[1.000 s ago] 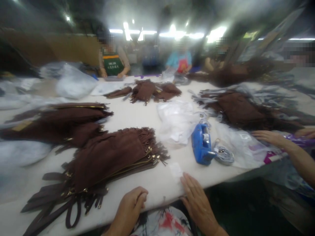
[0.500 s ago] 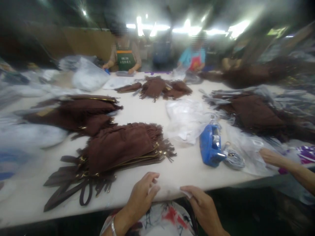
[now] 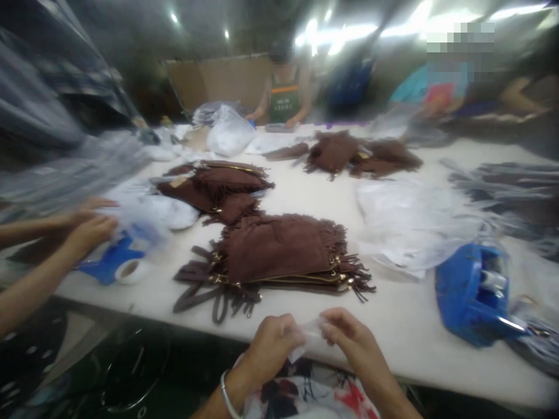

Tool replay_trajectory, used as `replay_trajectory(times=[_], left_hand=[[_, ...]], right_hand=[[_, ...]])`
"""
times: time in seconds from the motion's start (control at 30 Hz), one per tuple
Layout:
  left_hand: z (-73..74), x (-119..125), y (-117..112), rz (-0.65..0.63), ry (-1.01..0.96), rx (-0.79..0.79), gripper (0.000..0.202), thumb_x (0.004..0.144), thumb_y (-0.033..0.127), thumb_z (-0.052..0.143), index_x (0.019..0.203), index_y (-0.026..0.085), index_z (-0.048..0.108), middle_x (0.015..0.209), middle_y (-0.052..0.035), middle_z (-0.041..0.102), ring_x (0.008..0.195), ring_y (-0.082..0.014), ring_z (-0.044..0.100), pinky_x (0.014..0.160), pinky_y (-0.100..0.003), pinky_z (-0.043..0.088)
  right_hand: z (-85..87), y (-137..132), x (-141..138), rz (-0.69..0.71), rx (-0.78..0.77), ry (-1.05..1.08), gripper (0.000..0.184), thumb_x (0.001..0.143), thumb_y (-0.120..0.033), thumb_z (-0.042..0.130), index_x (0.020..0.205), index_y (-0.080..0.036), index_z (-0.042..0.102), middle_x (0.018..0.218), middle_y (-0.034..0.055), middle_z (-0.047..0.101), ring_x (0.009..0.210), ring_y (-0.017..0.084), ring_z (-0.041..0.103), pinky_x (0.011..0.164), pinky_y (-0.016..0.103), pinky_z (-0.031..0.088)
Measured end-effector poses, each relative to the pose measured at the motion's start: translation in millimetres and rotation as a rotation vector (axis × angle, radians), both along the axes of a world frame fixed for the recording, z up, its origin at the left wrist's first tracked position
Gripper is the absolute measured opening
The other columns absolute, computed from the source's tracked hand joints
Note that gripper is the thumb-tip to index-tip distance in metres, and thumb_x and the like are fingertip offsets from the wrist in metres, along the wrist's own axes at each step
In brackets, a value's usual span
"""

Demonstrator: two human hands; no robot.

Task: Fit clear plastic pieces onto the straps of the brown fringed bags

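Note:
At the table's front edge my left hand point(image 3: 274, 344) pinches a small piece of thin, see-through plastic point(image 3: 311, 333). My right hand point(image 3: 351, 343) has thumb and fingertips closed on the other side of the same piece, close to the left. Whether it is a bag or a strip I cannot make out. Just beyond both hands lies a stack of brown fringed bags point(image 3: 277, 250) with gold zips, metal clasps and straps hanging to the left.
A blue tape dispenser point(image 3: 465, 291) stands at right, beside white plastic bags point(image 3: 402, 221). More brown bags point(image 3: 222, 186) lie behind. At left a co-worker's hands point(image 3: 89, 233) handle clear plastic near another blue dispenser point(image 3: 105, 265) and a tape roll point(image 3: 131, 270). People stand across the table.
The view has swung left, bringing the left co-worker's hands into sight. My hands have come closer together, and the plastic piece, formerly at my right hand, now spans both.

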State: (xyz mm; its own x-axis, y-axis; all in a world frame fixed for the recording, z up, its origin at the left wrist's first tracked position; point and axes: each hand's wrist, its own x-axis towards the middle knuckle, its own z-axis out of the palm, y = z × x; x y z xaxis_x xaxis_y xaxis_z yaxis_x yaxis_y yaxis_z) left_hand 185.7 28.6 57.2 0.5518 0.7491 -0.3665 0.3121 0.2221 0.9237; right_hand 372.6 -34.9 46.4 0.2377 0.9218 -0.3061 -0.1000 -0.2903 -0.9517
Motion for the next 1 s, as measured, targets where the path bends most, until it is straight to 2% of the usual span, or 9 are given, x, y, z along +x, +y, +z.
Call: replay_trajectory(times=[0.1, 0.27, 0.43, 0.57, 0.67, 0.83, 1.0], left_hand=[[-3.1, -16.8, -0.8, 0.029, 0.011, -0.017, 0.022, 0.079, 0.033, 0.060, 0.065, 0.016, 0.056, 0.058, 0.0042, 0.053, 0.054, -0.0111, 0.045, 0.051, -0.022, 0.029], [-9.8, -44.6, -0.1, -0.033, 0.051, -0.144, 0.033, 0.083, 0.044, 0.055, 0.071, 0.014, 0.063, 0.062, -0.0002, 0.060, 0.052, -0.0115, 0.045, 0.051, -0.023, 0.032], [-8.4, -53.7, 3.5, 0.188, -0.117, -0.180, 0.025, 0.067, 0.034, 0.074, 0.077, 0.014, 0.064, 0.068, 0.0007, 0.058, 0.061, -0.0123, 0.047, 0.056, -0.022, 0.033], [-8.2, -58.8, 6.0, 0.271, -0.118, -0.204, 0.022, 0.069, 0.033, 0.070, 0.065, 0.014, 0.060, 0.057, 0.0038, 0.049, 0.054, -0.0101, 0.040, 0.051, -0.022, 0.027], [-15.4, -72.3, 4.3, 0.288, -0.158, -0.210, 0.024, 0.071, 0.033, 0.070, 0.061, 0.013, 0.060, 0.055, 0.0038, 0.049, 0.054, -0.0099, 0.041, 0.053, -0.023, 0.028], [-32.0, -102.1, -1.5, 0.387, -0.217, -0.303, 0.027, 0.066, 0.032, 0.077, 0.063, 0.013, 0.059, 0.058, 0.0013, 0.057, 0.052, -0.0098, 0.045, 0.052, -0.022, 0.032], [-42.2, -124.0, -1.4, 0.502, -0.215, -0.292, 0.032, 0.061, 0.031, 0.082, 0.063, 0.014, 0.054, 0.059, 0.0007, 0.059, 0.053, -0.0095, 0.046, 0.052, -0.021, 0.032]], right_hand=[[-6.7, 10.2, -14.3, 0.005, -0.012, 0.007, 0.025, 0.072, -0.036, 0.070, 0.088, -0.019, 0.062, 0.066, -0.0030, 0.058, 0.065, 0.015, 0.055, 0.064, 0.027, 0.044], [-13.0, 19.5, -40.8, 0.099, -0.032, -0.067, 0.024, 0.076, -0.036, 0.067, 0.092, -0.020, 0.060, 0.068, -0.0030, 0.060, 0.065, 0.016, 0.056, 0.062, 0.027, 0.043], [-5.9, 25.2, -64.0, 0.196, -0.060, -0.172, 0.023, 0.079, -0.039, 0.065, 0.093, -0.021, 0.059, 0.070, -0.0025, 0.061, 0.065, 0.016, 0.055, 0.061, 0.026, 0.042], [-4.5, 32.0, -75.0, 0.262, -0.054, -0.143, 0.024, 0.082, -0.040, 0.061, 0.096, -0.022, 0.058, 0.068, -0.0035, 0.058, 0.063, 0.015, 0.054, 0.059, 0.026, 0.042], [-9.4, 37.7, -79.6, 0.305, -0.037, -0.113, 0.025, 0.086, -0.041, 0.055, 0.100, -0.021, 0.057, 0.063, -0.0045, 0.056, 0.061, 0.014, 0.054, 0.059, 0.025, 0.044], [-17.9, 48.9, -84.2, 0.343, -0.029, -0.085, 0.024, 0.087, -0.041, 0.053, 0.100, -0.020, 0.056, 0.076, -0.0002, 0.065, 0.063, 0.014, 0.059, 0.062, 0.026, 0.047], [-20.1, 65.8, -82.1, 0.349, -0.081, -0.315, 0.024, 0.089, -0.040, 0.047, 0.102, -0.021, 0.055, 0.077, 0.0011, 0.067, 0.064, 0.017, 0.063, 0.063, 0.029, 0.048]])
